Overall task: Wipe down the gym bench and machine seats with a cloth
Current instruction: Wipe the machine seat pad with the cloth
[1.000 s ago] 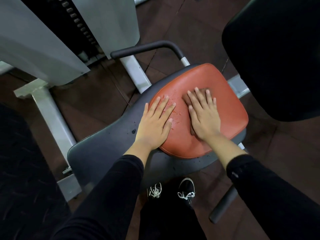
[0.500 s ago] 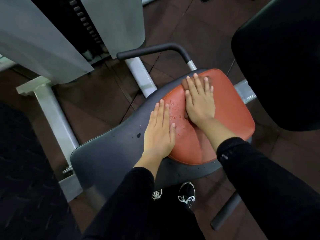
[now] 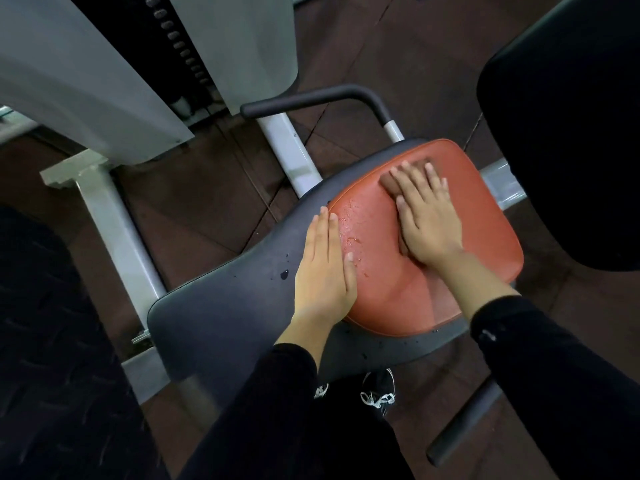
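Floor: dark brown rubber tiles (image 3: 346,57) with visible seams fill the background, upper centre and right of the frame.
Machine: pale grey shrouds (image 3: 79,74) rise at upper left, with a dark weight stack (image 3: 180,43) between them; a white frame post (image 3: 114,223) runs down the left side.
Handle: a black padded bar (image 3: 311,98) curves across upper centre, just above the seat.
Seat: a red pad (image 3: 478,216) sits right of centre on a wider dark grey base (image 3: 221,306) that stretches toward lower left.
Wet marks: droplets (image 3: 349,220) speckle the left part of the red pad, and a few dark drops lie on the grey base beside them.
Cloth: a brown cloth (image 3: 389,181) lies flat on the upper part of the red pad, mostly covered by the right hand, its edge showing past the fingertips and along the thumb side.
Right hand (image 3: 426,223): palm down, fingers straight and slightly spread, pressing the cloth onto the pad.
Left hand (image 3: 325,275): flat, fingers straight and together, resting where the grey base meets the pad's left edge; it holds nothing.
Back pad: a large black cushion (image 3: 571,133) fills the upper right.
Person: black sleeves enter from the bottom; black shoes with white laces (image 3: 377,393) show under the seat.
Containers: I see none.
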Action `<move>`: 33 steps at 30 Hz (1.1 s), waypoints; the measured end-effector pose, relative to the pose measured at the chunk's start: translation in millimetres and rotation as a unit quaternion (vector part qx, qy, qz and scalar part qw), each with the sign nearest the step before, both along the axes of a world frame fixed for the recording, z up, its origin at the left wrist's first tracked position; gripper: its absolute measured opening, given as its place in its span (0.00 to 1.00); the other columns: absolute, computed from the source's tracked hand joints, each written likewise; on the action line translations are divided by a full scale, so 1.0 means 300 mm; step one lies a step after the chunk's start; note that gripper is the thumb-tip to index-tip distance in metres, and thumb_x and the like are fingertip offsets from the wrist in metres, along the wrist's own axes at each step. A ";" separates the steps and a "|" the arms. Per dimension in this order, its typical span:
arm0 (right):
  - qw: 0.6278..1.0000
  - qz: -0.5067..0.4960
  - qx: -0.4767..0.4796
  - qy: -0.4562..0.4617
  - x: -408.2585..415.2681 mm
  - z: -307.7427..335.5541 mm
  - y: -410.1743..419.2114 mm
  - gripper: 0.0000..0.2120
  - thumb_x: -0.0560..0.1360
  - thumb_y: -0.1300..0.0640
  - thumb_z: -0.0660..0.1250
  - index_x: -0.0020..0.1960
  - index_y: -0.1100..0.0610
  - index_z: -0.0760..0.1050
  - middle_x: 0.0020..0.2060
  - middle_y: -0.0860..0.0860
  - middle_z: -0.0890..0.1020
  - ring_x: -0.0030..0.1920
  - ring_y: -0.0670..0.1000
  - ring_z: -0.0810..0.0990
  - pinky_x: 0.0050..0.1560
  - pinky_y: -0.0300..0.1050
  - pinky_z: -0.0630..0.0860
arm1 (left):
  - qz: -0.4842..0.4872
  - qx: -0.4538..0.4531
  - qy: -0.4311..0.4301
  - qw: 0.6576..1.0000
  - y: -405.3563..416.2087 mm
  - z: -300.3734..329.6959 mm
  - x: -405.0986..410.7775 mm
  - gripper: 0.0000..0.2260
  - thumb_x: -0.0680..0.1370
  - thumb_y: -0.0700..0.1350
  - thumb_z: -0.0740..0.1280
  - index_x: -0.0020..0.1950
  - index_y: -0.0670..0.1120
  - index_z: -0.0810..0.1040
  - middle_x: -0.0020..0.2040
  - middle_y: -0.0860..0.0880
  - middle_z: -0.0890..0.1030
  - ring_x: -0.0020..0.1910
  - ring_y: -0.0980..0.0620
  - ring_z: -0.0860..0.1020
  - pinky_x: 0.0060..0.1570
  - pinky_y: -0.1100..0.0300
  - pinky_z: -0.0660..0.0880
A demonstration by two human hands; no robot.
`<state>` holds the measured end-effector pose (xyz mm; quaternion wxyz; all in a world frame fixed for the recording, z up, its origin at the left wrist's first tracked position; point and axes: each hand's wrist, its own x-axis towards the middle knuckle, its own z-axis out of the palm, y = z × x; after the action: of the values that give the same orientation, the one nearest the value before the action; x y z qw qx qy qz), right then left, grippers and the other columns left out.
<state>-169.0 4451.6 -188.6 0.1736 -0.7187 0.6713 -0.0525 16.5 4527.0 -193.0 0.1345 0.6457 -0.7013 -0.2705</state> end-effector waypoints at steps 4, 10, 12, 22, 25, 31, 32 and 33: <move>1.000 -0.025 0.006 0.000 0.153 0.003 -0.070 0.24 0.79 0.51 0.44 0.74 0.49 0.59 0.75 0.47 0.60 0.76 0.57 0.50 0.74 0.56 0.44 | -0.003 -0.004 0.005 1.000 -0.003 -0.006 0.003 0.28 0.81 0.50 0.46 0.78 0.38 0.51 0.79 0.43 0.50 0.78 0.47 0.48 0.75 0.64 0.42; 0.992 0.124 -0.001 -0.015 0.171 0.037 0.127 0.23 0.80 0.52 0.47 0.74 0.49 0.60 0.74 0.46 0.62 0.76 0.54 0.52 0.74 0.52 0.45 | 0.002 0.002 0.038 0.999 -0.005 -0.001 0.005 0.27 0.82 0.49 0.46 0.77 0.36 0.52 0.79 0.42 0.50 0.78 0.47 0.48 0.74 0.64 0.41; 0.991 0.136 -0.002 -0.012 0.089 0.036 0.142 0.22 0.80 0.51 0.48 0.74 0.47 0.59 0.74 0.45 0.61 0.76 0.53 0.52 0.75 0.50 0.44 | -0.005 -0.006 0.027 1.000 -0.005 0.005 0.006 0.27 0.81 0.49 0.47 0.78 0.36 0.52 0.79 0.42 0.50 0.78 0.47 0.49 0.73 0.66 0.40; 0.999 0.032 -0.022 -0.012 0.170 0.007 -0.065 0.22 0.79 0.55 0.51 0.72 0.50 0.64 0.73 0.48 0.65 0.75 0.56 0.54 0.74 0.55 0.45 | -0.008 -0.015 0.029 0.999 -0.004 -0.006 0.008 0.27 0.81 0.48 0.47 0.78 0.37 0.52 0.79 0.42 0.50 0.78 0.47 0.48 0.75 0.64 0.41; 0.995 0.097 -0.019 -0.027 0.188 0.022 0.034 0.23 0.79 0.54 0.49 0.73 0.50 0.62 0.73 0.47 0.64 0.76 0.56 0.53 0.74 0.55 0.46 | -0.011 -0.013 0.047 0.999 -0.003 -0.011 0.011 0.26 0.82 0.48 0.47 0.78 0.37 0.51 0.79 0.42 0.50 0.78 0.46 0.48 0.75 0.62 0.42; 0.989 0.149 -0.002 -0.009 -0.030 0.022 0.126 0.22 0.81 0.52 0.48 0.74 0.48 0.59 0.74 0.45 0.60 0.76 0.53 0.53 0.75 0.52 0.48 | -0.011 -0.012 0.034 0.999 -0.003 -0.007 0.009 0.27 0.81 0.48 0.46 0.78 0.37 0.50 0.79 0.43 0.49 0.78 0.47 0.47 0.75 0.62 0.41; 0.990 0.138 0.001 -0.004 -0.060 0.017 0.103 0.22 0.81 0.52 0.47 0.74 0.48 0.59 0.74 0.46 0.61 0.76 0.53 0.52 0.75 0.52 0.47 | -0.010 -0.009 0.033 0.999 -0.001 -0.007 0.008 0.27 0.81 0.48 0.45 0.78 0.38 0.50 0.79 0.43 0.49 0.78 0.47 0.47 0.75 0.63 0.40; 0.993 0.121 0.002 0.001 -0.076 0.012 0.072 0.22 0.81 0.52 0.47 0.74 0.48 0.58 0.74 0.46 0.61 0.76 0.53 0.52 0.75 0.51 0.46 | -0.008 -0.005 0.033 0.999 -0.001 -0.007 0.007 0.27 0.81 0.49 0.44 0.78 0.38 0.49 0.80 0.44 0.48 0.78 0.48 0.46 0.74 0.64 0.40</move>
<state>-191.9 4473.2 -185.1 0.1797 -0.7942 0.5798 -0.0288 18.7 4526.9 -195.2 0.1590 0.6297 -0.7032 -0.2891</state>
